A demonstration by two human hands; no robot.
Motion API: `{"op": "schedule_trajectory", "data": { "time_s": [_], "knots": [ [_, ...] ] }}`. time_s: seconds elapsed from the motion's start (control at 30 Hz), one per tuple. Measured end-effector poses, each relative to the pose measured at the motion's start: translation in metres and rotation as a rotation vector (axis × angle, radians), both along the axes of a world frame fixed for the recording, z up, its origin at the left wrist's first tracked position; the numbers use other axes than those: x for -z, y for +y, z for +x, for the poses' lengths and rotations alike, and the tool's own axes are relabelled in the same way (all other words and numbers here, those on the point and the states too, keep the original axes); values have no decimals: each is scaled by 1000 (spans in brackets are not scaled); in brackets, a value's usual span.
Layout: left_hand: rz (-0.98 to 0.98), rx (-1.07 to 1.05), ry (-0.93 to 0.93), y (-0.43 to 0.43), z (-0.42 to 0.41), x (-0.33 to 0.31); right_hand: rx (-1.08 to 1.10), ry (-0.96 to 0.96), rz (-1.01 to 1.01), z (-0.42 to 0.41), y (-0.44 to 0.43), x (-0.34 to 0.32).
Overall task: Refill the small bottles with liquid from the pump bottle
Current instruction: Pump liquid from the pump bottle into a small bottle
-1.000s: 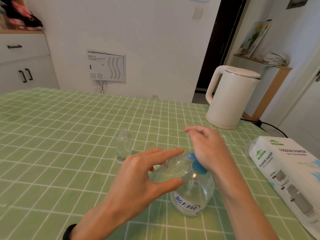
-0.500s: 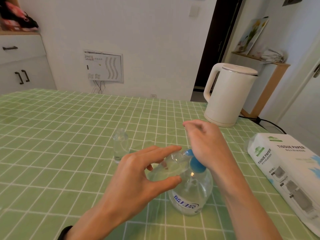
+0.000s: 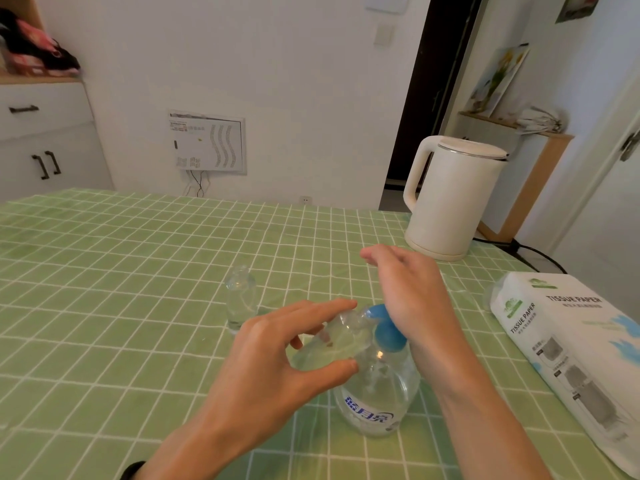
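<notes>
A clear pump bottle with a blue pump head and blue lettering stands on the green checked tablecloth. My left hand holds a small clear bottle tilted, its mouth right at the blue spout, pinched between thumb and fingers. My right hand lies on top of the pump head, heel of the palm pressing it, fingers straight and pointing away. A second small clear bottle stands upright and uncapped on the cloth, behind and left of my left hand.
A white electric kettle stands at the far right of the table, its cord trailing off the edge. A pack of tissue paper lies along the right edge. White cabinets stand at the far left behind the table.
Both hands stay in the same hold; my right hand keeps pressing on the pump head. The view has shifted slightly.
</notes>
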State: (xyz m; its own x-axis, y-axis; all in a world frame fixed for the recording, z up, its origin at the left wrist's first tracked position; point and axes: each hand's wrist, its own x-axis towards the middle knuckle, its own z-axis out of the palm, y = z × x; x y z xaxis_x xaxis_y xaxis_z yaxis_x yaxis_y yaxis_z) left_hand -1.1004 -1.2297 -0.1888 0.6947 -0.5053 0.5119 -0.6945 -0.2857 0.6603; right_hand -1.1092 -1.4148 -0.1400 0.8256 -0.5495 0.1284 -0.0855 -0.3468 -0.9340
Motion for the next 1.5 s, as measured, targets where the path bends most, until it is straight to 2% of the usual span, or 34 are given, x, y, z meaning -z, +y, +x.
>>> {"op": "schedule_trajectory", "data": {
  "time_s": [0.1, 0.2, 0.37, 0.47, 0.67, 0.87, 1.17, 1.33, 1.5],
  "knots": [
    [-5, 2, -1, 0, 0, 1, -56, -28, 175, 0, 2, -1],
    [-12, -3, -9, -1, 2, 1, -117, -36, 242, -1, 2, -3],
    [-20, 3, -14, -2, 2, 1, -250, 30, 211, -9, -2, 0],
    [-26, 7, -4, -3, 2, 1, -255, 52, 157, -15, -3, 6],
    [-17, 8, 8, -3, 2, 2, -216, -27, 68, -29, 3, 26],
    [-24, 3, 10, -2, 4, 2, -318, -111, 48, -37, 6, 37],
    [-27, 8, 3, 0, 4, -1, -182, -234, -18, -33, 4, 44],
    [-12, -6, 6, 0, 2, -1, -160, -212, -24, -31, 3, 45],
    [-32, -11, 24, -1, 3, 0, -228, -204, -21, -33, 6, 43]
  ]
}}
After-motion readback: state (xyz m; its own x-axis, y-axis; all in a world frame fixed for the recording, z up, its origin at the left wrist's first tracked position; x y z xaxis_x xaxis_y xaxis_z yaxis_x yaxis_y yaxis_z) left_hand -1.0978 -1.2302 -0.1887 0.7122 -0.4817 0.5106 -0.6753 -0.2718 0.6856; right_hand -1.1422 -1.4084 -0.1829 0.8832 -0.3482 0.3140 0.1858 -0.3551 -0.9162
